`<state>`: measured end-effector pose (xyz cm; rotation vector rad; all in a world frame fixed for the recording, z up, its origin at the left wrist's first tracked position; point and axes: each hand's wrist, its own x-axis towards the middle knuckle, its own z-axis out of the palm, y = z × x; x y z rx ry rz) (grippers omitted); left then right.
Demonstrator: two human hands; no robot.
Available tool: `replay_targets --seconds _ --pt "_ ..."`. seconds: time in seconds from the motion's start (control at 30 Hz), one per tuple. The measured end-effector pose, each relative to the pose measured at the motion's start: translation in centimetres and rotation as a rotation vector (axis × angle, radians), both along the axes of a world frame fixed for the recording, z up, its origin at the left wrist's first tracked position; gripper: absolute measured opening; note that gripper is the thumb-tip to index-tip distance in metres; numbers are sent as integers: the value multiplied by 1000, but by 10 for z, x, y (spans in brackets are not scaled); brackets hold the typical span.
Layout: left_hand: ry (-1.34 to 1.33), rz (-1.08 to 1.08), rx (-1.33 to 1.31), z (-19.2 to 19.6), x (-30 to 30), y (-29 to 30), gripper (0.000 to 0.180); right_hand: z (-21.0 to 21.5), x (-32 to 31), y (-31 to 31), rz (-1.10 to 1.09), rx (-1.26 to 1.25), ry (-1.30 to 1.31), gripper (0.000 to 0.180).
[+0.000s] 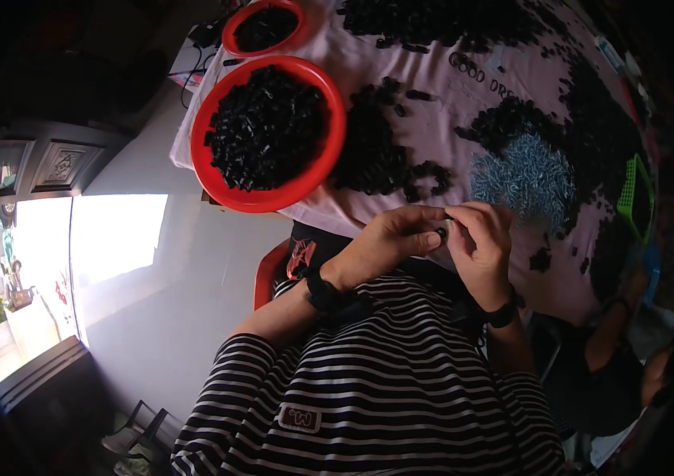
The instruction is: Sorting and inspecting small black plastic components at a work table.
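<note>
Close to my body, at the near edge of the cloth-covered table, my two hands meet. My left hand (396, 236) is closed, pinching a small black plastic piece (441, 232) by the thumb. Fingertips of my right hand (480, 239) are pressed together beside it, touching the left fingertips; whatever they hold is too small to make out. Just beyond the right hand lies a heap of small bluish metal pieces like screws (526, 176). Loose black plastic pieces (370, 147) are piled beyond the left hand, some in a small cluster (427, 181).
A red basin (338, 151) full of black pieces stands at the table's left edge, a smaller red basin (298, 36) behind it. More black pieces (440, 20) cover the far side. A green basket (637, 198) is at right, near another person's arm (608, 337). The pink cloth (464, 103) has wrinkles.
</note>
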<state>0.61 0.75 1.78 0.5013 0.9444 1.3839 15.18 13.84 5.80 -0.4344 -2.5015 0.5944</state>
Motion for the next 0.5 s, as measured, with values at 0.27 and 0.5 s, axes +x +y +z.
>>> replay_targets --seconds 0.27,0.5 --pt "-24 45 -4 -2 -5 0 29 6 13 6 -39 -526 54 26" --pt "-89 47 37 0 -3 2 24 18 9 -9 -147 -539 54 20"
